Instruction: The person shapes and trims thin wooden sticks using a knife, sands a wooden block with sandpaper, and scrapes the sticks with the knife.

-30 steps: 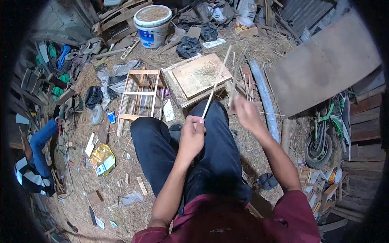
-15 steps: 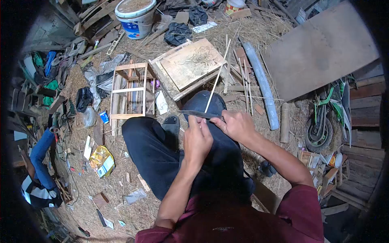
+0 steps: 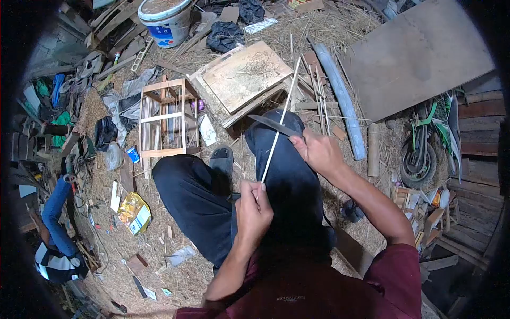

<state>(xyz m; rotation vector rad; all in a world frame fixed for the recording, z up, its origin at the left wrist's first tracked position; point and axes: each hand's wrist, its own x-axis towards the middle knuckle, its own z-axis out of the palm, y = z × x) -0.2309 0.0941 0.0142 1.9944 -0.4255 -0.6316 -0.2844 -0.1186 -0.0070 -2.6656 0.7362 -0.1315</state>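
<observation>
The person's left hand (image 3: 254, 215) is closed on the lower end of a thin, straight, pale wooden stick (image 3: 272, 154), with the thumb and fingers pinched together around it. The stick slants up and away from that grip, over the right thigh of the dark navy trousers (image 3: 289, 167), and its far end lies in view in front of a rectangular pale plywood board (image 3: 241, 80). The right hand (image 3: 321, 154) is wrapped around the handle end of a knife with a long, dark metal blade (image 3: 265, 122). The blade points toward the left and crosses the stick above the right knee, well apart from the left hand; whether the edge is biting into the wood cannot be told.

The plywood board rests on a low wooden stand just beyond the right knee, with dry shavings scattered on top. To its left is an open frame of pale wooden bars (image 3: 161, 117). To the right of the board several thin pale sticks lie near a long grey-blue tube (image 3: 340, 101), and farther right leans a large flat brown board (image 3: 419, 58). Below that board is part of a green and black motorbike (image 3: 422, 159).

A white and blue plastic bucket (image 3: 167, 29) stands at the upper left. A crumpled yellow plastic packet (image 3: 133, 210) lies on the straw-strewn floor (image 3: 191, 290) left of the legs. At the left edge another person is partly visible, with one limb in blue denim (image 3: 54, 212).
</observation>
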